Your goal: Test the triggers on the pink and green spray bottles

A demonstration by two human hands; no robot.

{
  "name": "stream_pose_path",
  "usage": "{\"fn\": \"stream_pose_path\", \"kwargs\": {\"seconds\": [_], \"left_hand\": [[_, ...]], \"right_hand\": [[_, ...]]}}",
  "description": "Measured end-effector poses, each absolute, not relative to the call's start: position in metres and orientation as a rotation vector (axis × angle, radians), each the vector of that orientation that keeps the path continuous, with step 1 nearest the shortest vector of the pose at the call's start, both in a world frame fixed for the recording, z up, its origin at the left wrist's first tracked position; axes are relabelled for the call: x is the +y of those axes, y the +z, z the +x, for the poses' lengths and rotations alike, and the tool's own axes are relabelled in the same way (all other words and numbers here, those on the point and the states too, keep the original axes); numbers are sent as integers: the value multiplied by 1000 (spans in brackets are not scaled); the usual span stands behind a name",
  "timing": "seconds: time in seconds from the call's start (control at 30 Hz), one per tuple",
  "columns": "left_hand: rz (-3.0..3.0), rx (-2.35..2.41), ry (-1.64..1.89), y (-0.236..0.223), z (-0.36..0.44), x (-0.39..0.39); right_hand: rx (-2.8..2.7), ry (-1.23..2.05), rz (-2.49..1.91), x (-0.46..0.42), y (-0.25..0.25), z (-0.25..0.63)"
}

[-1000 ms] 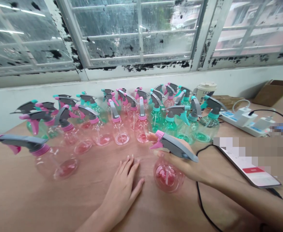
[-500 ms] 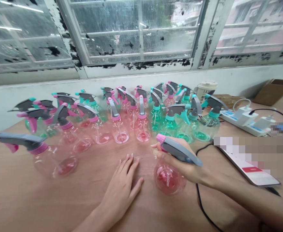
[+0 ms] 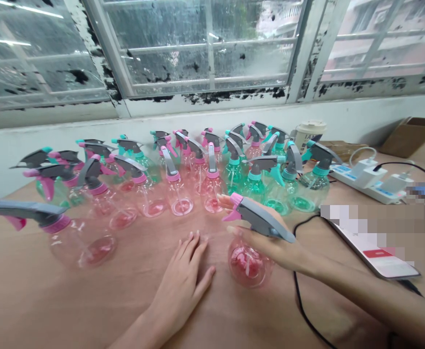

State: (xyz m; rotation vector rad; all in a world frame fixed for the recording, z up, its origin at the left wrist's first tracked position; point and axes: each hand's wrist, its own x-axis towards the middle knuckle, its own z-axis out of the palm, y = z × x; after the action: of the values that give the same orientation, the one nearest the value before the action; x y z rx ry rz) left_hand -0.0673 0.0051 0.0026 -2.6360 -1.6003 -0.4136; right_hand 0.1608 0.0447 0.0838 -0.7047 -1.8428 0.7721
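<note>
While the left hand (image 3: 183, 274) lies flat, well left of the phone (image 3: 377, 252), the right hand (image 3: 272, 247), fingers outstretched, straddles a bottle (image 3: 248, 269) nearer it; whether it grips, I can't tell. Seemingly it's trigger (image 3: 231, 215) work; squeezing would call for curled fingers.

"At the back, a lidded cup (image 3: 309, 133) stands by the white wall (image 3: 1, 165)!"
"And right of it, an open box (image 3: 408, 138); nearer us, a power strip (image 3: 379, 190) with white plugs (image 3: 365, 169) in it!"
"On the worktop's (image 3: 34, 300) right, a phone (image 3: 390, 266), screen partly blurred, black cable (image 3: 298, 295) curving alongside!"
"Up top, barred windows (image 3: 205, 53), frames blotched black!"
</note>
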Motion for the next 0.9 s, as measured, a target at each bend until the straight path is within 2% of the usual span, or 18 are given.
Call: {"fn": "stream_pose_path", "kwargs": {"seconds": [0.23, 0.63, 0.77, 0.9], "left_hand": [[-2644, -1606, -370, 2, -67, 5], [-2674, -1637, -503, 0, -69, 5], [-2712, -1778, -640, 10, -75, 9], [-2702, -1930, -865, 30, -98, 7]], "right_hand": [[-1825, 812, -678, 45, 84, 159], [-1826, 794, -710, 49, 89, 137], [-1737, 824, -735, 62, 84, 115], [-1721, 707, -748, 78, 78, 89]]}}
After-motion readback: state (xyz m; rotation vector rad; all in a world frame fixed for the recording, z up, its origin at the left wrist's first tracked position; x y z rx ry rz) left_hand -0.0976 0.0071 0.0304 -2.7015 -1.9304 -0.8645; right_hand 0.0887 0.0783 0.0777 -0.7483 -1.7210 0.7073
